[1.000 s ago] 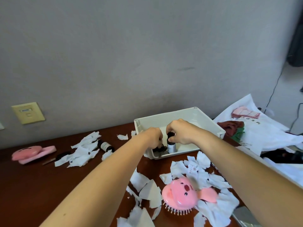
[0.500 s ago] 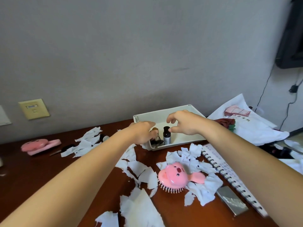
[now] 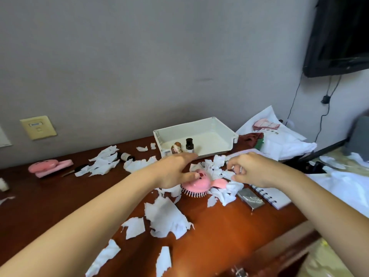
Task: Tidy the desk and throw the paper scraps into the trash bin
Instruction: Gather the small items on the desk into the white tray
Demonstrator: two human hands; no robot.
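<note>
Paper scraps (image 3: 217,166) were my business again. A second before, I had both hands inside the white tray (image 3: 225,129), settling the small dark bottle (image 3: 189,145) and the little brown figurine (image 3: 176,147). By this moment I had let go of both and drawn back to the near side of the tray. The bottle stood upright near the tray's front wall with the figurine just beside it, so that piece of tidying looked finished to me.

My left hand (image 3: 173,169) was open, fingers spread and reaching forward over the pink pig-faced hairbrush (image 3: 199,182), thumb touching its top. My right hand (image 3: 249,168) had its fingers curled and was pinching at the scraps heaped just right of the brush, next to the spiral notebook (image 3: 275,198).

None of the paper had left the worktop (image 3: 40,206). It ringed the brush, lay in bigger torn sheets nearer me, and sat in another heap far left beside a second bottle (image 3: 125,156) lying on its side. I could not pick out a trash bin in view. I judged that the brush was pinning some scraps and wanted lifting away before I gathered a handful.
</note>
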